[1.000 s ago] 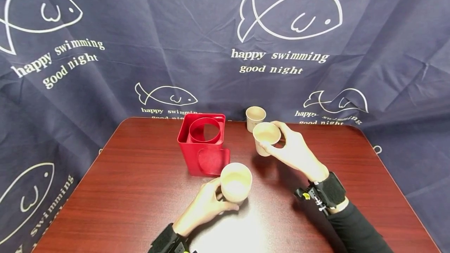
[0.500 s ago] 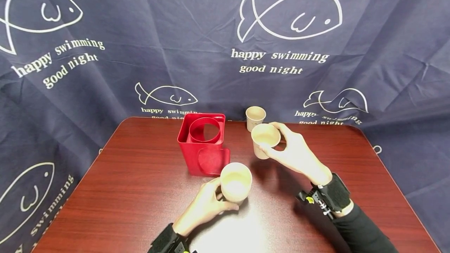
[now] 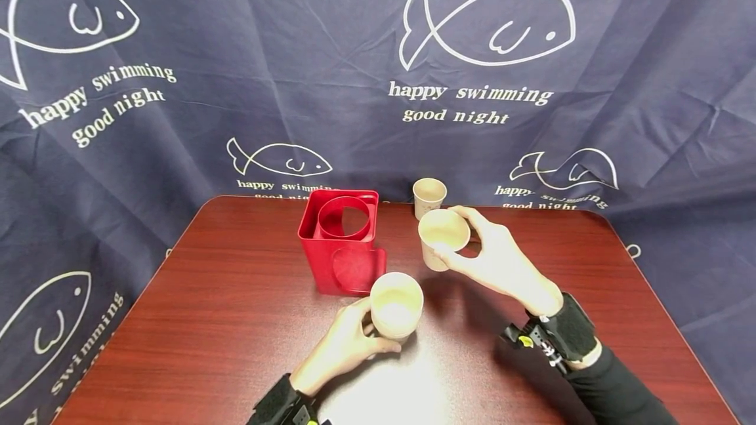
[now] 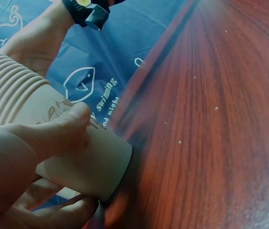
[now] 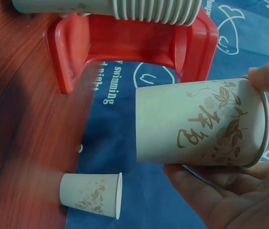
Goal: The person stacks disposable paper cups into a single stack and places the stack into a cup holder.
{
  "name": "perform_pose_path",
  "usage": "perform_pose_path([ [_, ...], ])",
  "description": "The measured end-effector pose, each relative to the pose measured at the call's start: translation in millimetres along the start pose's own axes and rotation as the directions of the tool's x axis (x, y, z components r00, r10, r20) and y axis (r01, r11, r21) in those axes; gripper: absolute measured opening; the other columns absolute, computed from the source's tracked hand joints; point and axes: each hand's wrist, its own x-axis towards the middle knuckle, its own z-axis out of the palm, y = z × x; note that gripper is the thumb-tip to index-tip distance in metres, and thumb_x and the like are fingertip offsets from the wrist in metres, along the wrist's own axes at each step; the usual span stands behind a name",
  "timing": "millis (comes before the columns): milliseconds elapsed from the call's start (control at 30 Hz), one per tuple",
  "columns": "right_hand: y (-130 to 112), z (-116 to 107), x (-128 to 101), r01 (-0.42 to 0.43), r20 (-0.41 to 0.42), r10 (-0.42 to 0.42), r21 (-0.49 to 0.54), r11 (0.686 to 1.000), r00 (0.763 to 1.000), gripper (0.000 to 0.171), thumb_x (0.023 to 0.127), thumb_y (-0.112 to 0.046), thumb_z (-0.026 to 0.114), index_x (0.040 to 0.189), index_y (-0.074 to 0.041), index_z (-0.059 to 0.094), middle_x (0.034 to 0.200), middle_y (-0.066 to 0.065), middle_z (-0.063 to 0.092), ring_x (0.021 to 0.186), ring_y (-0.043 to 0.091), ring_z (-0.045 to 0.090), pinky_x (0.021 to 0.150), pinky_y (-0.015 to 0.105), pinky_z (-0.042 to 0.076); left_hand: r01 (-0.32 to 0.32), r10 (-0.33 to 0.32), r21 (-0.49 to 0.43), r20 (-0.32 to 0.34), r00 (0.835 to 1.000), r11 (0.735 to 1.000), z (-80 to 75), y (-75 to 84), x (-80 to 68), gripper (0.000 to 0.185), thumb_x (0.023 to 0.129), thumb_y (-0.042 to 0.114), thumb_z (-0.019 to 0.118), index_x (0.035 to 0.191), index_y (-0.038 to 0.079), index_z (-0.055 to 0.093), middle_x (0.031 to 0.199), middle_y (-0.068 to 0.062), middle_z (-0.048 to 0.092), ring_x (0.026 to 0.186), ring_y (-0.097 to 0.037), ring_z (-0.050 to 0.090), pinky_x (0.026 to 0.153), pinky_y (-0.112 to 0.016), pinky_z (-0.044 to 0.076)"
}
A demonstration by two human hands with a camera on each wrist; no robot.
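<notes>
My left hand (image 3: 345, 346) holds a nested stack of paper cups (image 3: 397, 310) upright near the middle of the table. In the left wrist view the stack's ridged rims (image 4: 10, 90) show, with thumb and fingers curled round the lowest cup. My right hand (image 3: 502, 258) grips a single paper cup (image 3: 436, 256) by its sides, thumb in front and fingers behind. The right wrist view shows that cup (image 5: 196, 124) with a brown leaf print, raised off the table to the right of and behind the stack. Another paper cup (image 3: 428, 205) stands upright just beyond it.
A red square holder (image 3: 339, 261) with a round ring in its open top stands left of the cups. The brown wooden table (image 3: 195, 320) reaches back to a blue cloth (image 3: 354, 71) with white fish prints. Each wrist wears a black strap (image 3: 569, 326).
My right hand has brought its cup slightly left and toward me, nearer the stack. The left hand, the stack, the red holder and the far cup have stayed put.
</notes>
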Motion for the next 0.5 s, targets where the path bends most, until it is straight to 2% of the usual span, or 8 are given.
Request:
perform_pose_path([
  [267, -8.1, -3.6, -2.1, 0.041, 0.018, -0.042, 0.021, 0.999, 0.999, 0.07, 0.082, -0.032, 0.087, 0.143, -0.023, 0.054, 0.124, -0.008, 0.068, 0.102, 0.008, 0.068, 0.091, 0.016, 0.052, -0.005, 0.005, -0.003, -0.002, 1.0, 1.0, -0.4, -0.1, 0.4, 0.066, 0.068, 0.027, 0.097, 0.126, 0.022, 0.067, 0.114, 0.016, 0.071, 0.106, -0.006, 0.064, 0.097, -0.027, 0.054],
  [500, -17.2, -5.7, -3.8, 0.058, 0.022, -0.058, 0.016, 0.998, 0.998, 0.072, 0.08, -0.034, 0.088, 0.143, -0.027, 0.053, 0.123, -0.014, 0.067, 0.103, 0.003, 0.067, 0.094, 0.014, 0.05, -0.001, 0.001, -0.001, 0.004, 1.0, 1.0, -0.8, 0.4, 0.5, 0.066, 0.069, 0.028, 0.097, 0.127, 0.023, 0.067, 0.114, 0.016, 0.071, 0.105, -0.007, 0.064, 0.097, -0.027, 0.055],
])
